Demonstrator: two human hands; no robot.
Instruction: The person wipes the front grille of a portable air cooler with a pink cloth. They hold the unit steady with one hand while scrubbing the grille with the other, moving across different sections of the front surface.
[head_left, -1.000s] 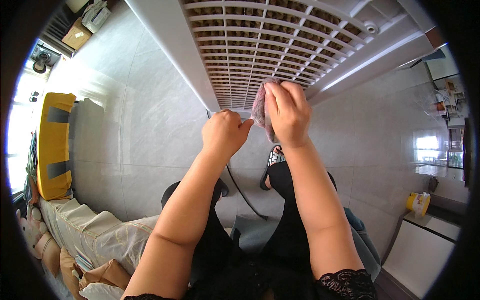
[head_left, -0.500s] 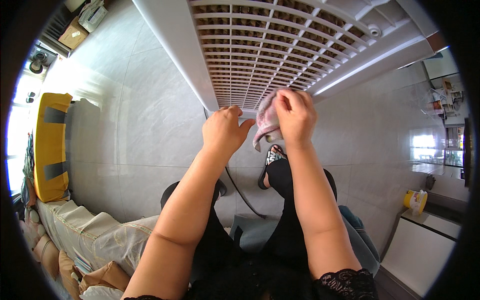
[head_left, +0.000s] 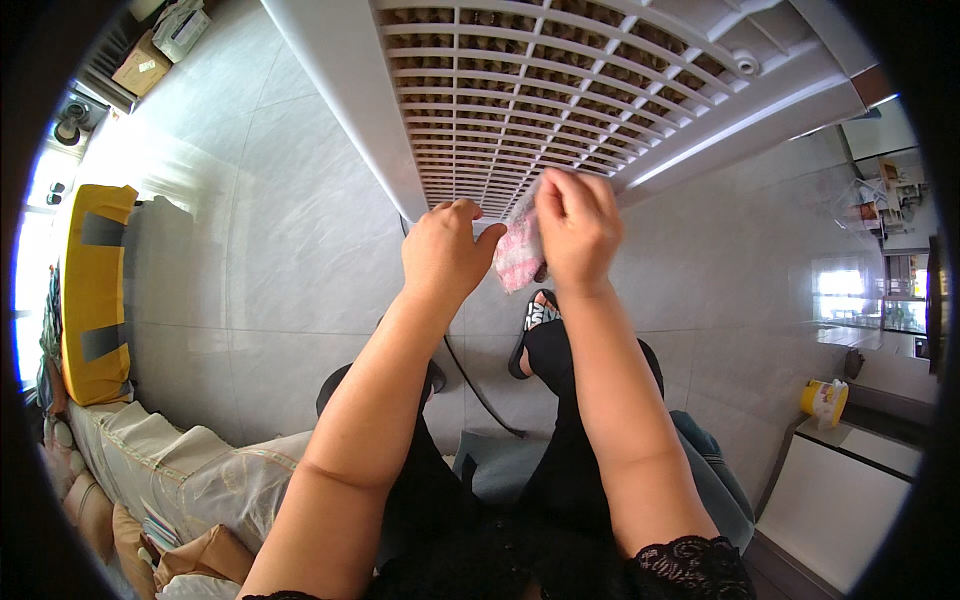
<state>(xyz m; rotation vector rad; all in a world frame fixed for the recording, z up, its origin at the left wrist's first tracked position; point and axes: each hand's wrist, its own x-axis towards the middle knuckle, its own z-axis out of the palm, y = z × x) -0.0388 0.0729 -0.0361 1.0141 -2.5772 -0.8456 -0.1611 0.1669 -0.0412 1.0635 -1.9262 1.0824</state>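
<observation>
A white appliance (head_left: 345,90) with a slatted grille (head_left: 520,100) stands upright in front of me, and tan, rough-looking material shows behind its slats. My left hand (head_left: 440,248) is at the lower left edge of the grille, its fingers curled against the rim and its thumb held apart; the fingertips are partly hidden. In my right hand (head_left: 580,225) a pink-and-white cloth (head_left: 518,255) is pinched between thumb and fingers. The cloth's top lies close to the lower slats, and its loose end hangs down between my hands.
A dark cable (head_left: 475,385) runs across the grey tiled floor (head_left: 290,280) between my feet. A yellow object with grey bands (head_left: 95,290) stands at the left, near a covered sofa (head_left: 200,460). At the right, a yellow tub (head_left: 825,402) sits on a white cabinet (head_left: 830,500).
My right hand has moved slightly up and left with the cloth, whose hanging end now lies flatter and shows more pink. My left hand stays at the appliance's edge.
</observation>
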